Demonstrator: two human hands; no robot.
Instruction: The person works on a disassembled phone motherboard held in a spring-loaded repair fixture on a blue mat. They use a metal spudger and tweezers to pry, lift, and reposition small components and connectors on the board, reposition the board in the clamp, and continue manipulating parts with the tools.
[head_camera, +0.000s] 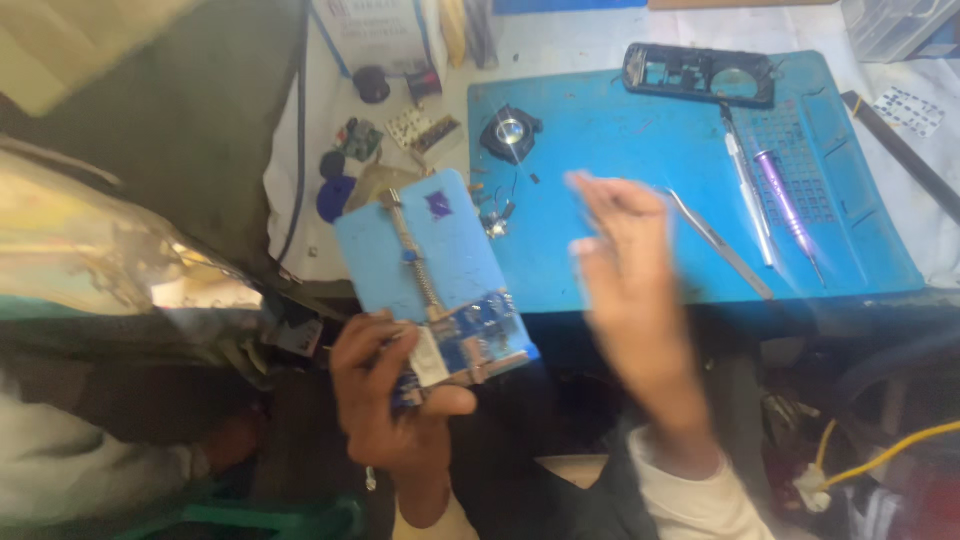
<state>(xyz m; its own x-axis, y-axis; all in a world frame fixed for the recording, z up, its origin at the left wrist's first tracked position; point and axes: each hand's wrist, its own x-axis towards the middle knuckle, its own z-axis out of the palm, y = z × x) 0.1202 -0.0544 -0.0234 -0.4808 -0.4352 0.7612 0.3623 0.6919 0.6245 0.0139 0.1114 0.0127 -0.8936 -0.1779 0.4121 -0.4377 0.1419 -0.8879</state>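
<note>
Left hand (395, 400) grips the lower end of a blue board holder (435, 275), thumb across the clamped circuit board (465, 340), held tilted over the edge of the blue mat (610, 140). Right hand (630, 270) — blurred, fingers spread, holding nothing — hovers above the mat, near the tweezers (722, 245). Judgement: steady the holder flat on the mat before picking a tool.

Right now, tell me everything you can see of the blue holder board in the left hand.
The blue holder board is a flat, rounded rectangle that looks like plastic or rubber. A metal sprung rail runs down its middle, and a small blue circuit board with a white patch sits clamped at its lower end. A dark purple mark sits near the top. The left hand grips its lower end, tilting it above the blue mat.
</note>
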